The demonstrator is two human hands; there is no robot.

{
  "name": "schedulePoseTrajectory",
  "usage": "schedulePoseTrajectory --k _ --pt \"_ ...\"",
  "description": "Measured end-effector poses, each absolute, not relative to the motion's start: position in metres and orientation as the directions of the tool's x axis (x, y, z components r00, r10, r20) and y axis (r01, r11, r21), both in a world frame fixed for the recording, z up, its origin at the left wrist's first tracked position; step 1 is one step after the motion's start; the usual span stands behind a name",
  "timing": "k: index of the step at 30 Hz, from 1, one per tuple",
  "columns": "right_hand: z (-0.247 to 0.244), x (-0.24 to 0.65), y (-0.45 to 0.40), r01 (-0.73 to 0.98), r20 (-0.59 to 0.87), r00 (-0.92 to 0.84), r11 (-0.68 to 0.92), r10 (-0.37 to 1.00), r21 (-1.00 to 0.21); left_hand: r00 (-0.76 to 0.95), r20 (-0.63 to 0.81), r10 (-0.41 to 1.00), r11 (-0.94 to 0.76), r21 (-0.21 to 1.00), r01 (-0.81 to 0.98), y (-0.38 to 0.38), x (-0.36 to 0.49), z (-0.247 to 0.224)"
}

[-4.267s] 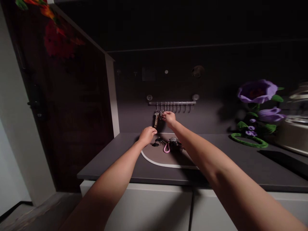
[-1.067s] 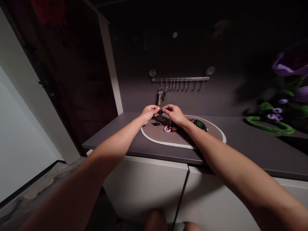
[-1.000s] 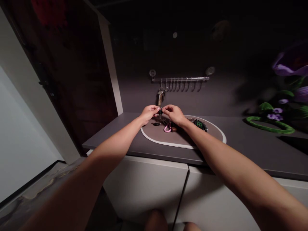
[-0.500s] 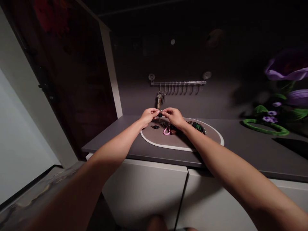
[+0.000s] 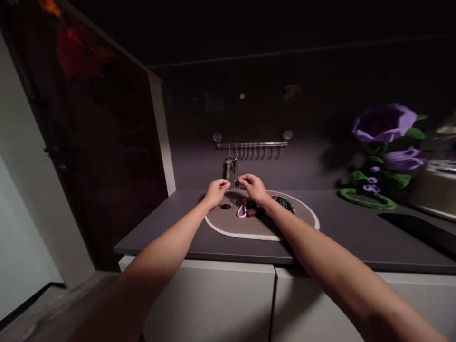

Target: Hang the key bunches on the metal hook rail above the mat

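A small bunch of dark keys (image 5: pixel 237 184) hangs from the pinched fingers of my right hand (image 5: pixel 253 186), just above the mat. My left hand (image 5: pixel 216 191) is beside it with thumb and forefinger closed together; whether anything is between them I cannot make out. Behind the hands, a keychain with a tan tag (image 5: pixel 228 170) and more keys (image 5: pixel 233 164) hang from the left hooks of a clear hook rail (image 5: pixel 251 144) on the wall. Below, the oval mat (image 5: pixel 228 232) bears a black key fob (image 5: pixel 225 206), a pink loop strap (image 5: pixel 241 212), a brown piece (image 5: pixel 252 213) and a black-and-green item (image 5: pixel 283 204).
The mat lies on a dark grey countertop (image 5: pixel 160 228) above white cabinet doors (image 5: pixel 213 294). To the right stand purple artificial flowers (image 5: pixel 384 124) with a green ring base (image 5: pixel 366 199) and a light-coloured container (image 5: pixel 440 187). A dark door (image 5: pixel 117 156) is at the left.
My hands have drawn slightly apart; the keys between both hands' fingertips now hang at my right hand. The view has tilted up and turned right.
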State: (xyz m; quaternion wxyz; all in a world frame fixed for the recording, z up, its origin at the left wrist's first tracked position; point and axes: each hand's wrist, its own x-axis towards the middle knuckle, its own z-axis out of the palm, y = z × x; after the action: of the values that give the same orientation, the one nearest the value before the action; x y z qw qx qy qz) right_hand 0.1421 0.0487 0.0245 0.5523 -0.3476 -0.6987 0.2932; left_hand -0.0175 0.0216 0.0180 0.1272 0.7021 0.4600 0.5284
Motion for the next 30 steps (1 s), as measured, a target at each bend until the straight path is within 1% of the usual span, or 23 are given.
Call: schedulePoseTrajectory --k 2,4,7,13,17,23,30 --pt "0.029 0.142 0.049 0.083 0.539 -0.107 0.548 0.835 -0.832 0.091 0.667 0.74 -0.56 0.535 0.633 0.022 -0.018 0.017" --pt "0.037 0.143 0.049 0.017 0.516 -0.065 0.517 0.854 -0.856 0.164 0.677 0.717 -0.569 0.434 0.699 0.021 -0.018 0.016" --pt "0.053 0.143 0.051 -0.033 0.497 -0.009 0.497 0.868 -0.867 0.212 0.667 0.714 -0.563 0.368 0.74 0.02 -0.017 0.016" --pt "0.085 0.136 0.065 -0.068 0.446 0.095 0.452 0.89 -0.889 0.239 0.651 0.72 -0.551 0.327 0.768 0.02 -0.017 0.016" --pt "0.098 0.129 0.076 -0.056 0.428 0.174 0.443 0.887 -0.895 0.256 0.646 0.719 -0.552 0.309 0.774 0.021 -0.018 0.015" --pt "0.106 0.118 0.091 -0.029 0.383 0.3 0.41 0.874 -0.912 0.262 0.629 0.731 -0.542 0.303 0.784 0.019 -0.016 0.016" --pt "0.108 0.108 0.096 -0.028 0.3 0.342 0.328 0.891 -0.944 0.278 0.627 0.728 -0.547 0.286 0.787 0.02 -0.016 0.016"
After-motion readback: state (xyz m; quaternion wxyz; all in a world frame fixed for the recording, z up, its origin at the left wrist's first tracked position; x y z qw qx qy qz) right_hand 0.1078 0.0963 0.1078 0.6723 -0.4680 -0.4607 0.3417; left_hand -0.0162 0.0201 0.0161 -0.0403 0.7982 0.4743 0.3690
